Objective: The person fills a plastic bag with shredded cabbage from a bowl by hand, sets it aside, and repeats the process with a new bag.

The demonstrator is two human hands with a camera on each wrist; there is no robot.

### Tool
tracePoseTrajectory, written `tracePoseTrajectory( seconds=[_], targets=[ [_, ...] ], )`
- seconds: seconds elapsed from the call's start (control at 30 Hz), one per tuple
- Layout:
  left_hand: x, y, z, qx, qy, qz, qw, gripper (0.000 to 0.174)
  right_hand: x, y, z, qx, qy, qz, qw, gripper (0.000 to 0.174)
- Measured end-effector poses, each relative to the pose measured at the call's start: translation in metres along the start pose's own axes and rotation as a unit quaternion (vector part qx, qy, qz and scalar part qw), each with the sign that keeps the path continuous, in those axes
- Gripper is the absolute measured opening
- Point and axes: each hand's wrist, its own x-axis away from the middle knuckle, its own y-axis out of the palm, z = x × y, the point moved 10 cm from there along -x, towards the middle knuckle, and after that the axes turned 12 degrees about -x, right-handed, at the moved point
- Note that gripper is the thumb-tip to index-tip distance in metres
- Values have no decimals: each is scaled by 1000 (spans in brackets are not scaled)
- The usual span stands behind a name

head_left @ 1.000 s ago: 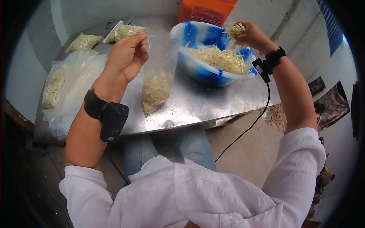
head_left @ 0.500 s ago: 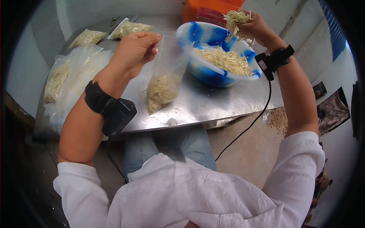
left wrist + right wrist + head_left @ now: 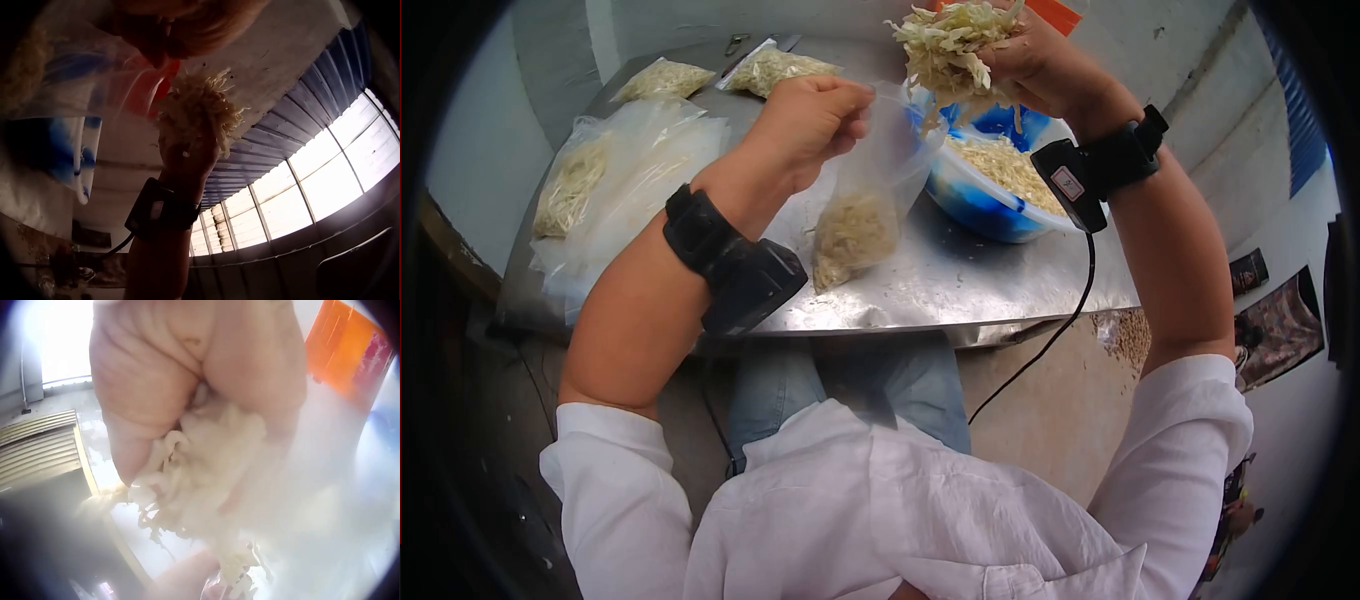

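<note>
My left hand point(image 3: 810, 125) pinches the mouth edge of a clear plastic bag point(image 3: 857, 230), which hangs low at the table's middle with pale shreds in its bottom. A big loose handful of shredded cabbage point(image 3: 955, 55) fills my right hand point(image 3: 1055, 70), raised to the right of the bag and over the bowl side. Strands stick out past the fingers in the right wrist view. Behind and below that hand stands a blue-and-white bowl point(image 3: 975, 205) holding more shredded cabbage point(image 3: 1005, 165), partly hidden by the hand and wrist camera.
Two filled bags, one point(image 3: 785, 66) beside the other point(image 3: 662, 79), lie at the table's back left. Nearer, flat clear bags point(image 3: 665, 165) are piled with a shred-filled bag point(image 3: 572, 190). An orange container point(image 3: 1055, 14) stands behind the bowl. A black cable point(image 3: 1040, 365) hangs from the right wrist.
My right hand has carried its handful from the bowl's far right edge leftward toward the bag. The left hand, still pinching the bag, has shifted rightward in view.
</note>
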Motion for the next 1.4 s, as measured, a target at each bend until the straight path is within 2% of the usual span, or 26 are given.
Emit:
tracePoseTrajectory(
  seconds=[0.07, 0.13, 0.2, 0.23, 0.33, 0.5, 0.57, 0.6, 0.67, 0.7, 0.73, 0.8, 0.87, 0.93, 0.97, 1.03, 1.07, 1.13, 1.27, 1.33, 1.4],
  targets=[
    [2, 3, 1, 1, -1, 4, 1000, 8, -2, -15, 9, 195, 4, 118, 974, 32],
    [5, 3, 2, -3, -6, 20, 1000, 7, -5, -9, 16, 160, -2, 119, 980, 29],
    [6, 2, 3, 0, 3, 18, 1000, 7, -9, -10, 34, 127, 30, 124, 984, 37],
    [6, 2, 4, 2, 10, 14, 1000, 6, -8, -13, 35, 114, -5, 157, 981, 27],
    [5, -2, 1, -10, 2, 23, 1000, 6, -7, -20, 51, 86, -6, 169, 982, 27],
    [7, -3, 1, -9, 1, 30, 999, 6, -1, -20, 58, 128, 15, 191, 973, 24],
    [6, -2, 0, -6, 0, 31, 999, 6, 1, -18, 60, 247, 49, 177, 951, 25],
    [6, -3, 1, -15, 3, 35, 999, 7, 2, -17, 61, 247, 49, 178, 951, 25],
    [6, -3, 1, -25, 5, 37, 999, 8, 3, -6, 63, 367, 60, 137, 918, 29],
    [5, -3, 2, -28, 9, 35, 999, 8, 4, -5, 70, 369, 91, 134, 915, 38],
    [6, -3, 3, -32, 14, 33, 999, 9, 5, -4, 72, 369, 91, 134, 915, 38],
    [5, -2, 3, -35, 15, 27, 999, 9, 6, -4, 80, 421, 130, 137, 887, 39],
    [5, -1, 3, -38, 15, 20, 999, 10, 5, 0, 82, 423, 131, 134, 887, 42],
    [5, 1, 4, -43, 20, 7, 999, 10, -1, 17, 82, 480, 78, 51, 872, 37],
    [5, 2, 4, -42, 19, 7, 999, 10, -3, 21, 80, 479, 78, 50, 873, 37],
    [5, 5, 7, -40, 30, -4, 999, 10, -3, 31, 93, 568, 164, -15, 806, 39],
    [5, 6, 7, -40, 30, -4, 999, 10, -7, 34, 92, 568, 164, -15, 806, 39],
    [6, 9, 7, -37, 28, -6, 999, 9, -5, 30, 107, 606, 258, -44, 751, 34],
    [9, 9, 8, -39, 23, -20, 999, 9, -10, 21, 112, 578, 290, -54, 761, 33],
    [7, 6, 6, -57, 7, -29, 998, 7, -16, 7, 115, 610, 294, -66, 733, 32],
    [10, 4, 7, -75, -7, -39, 996, 7, -20, 7, 113, 617, 289, -93, 726, 34]
  ],
)
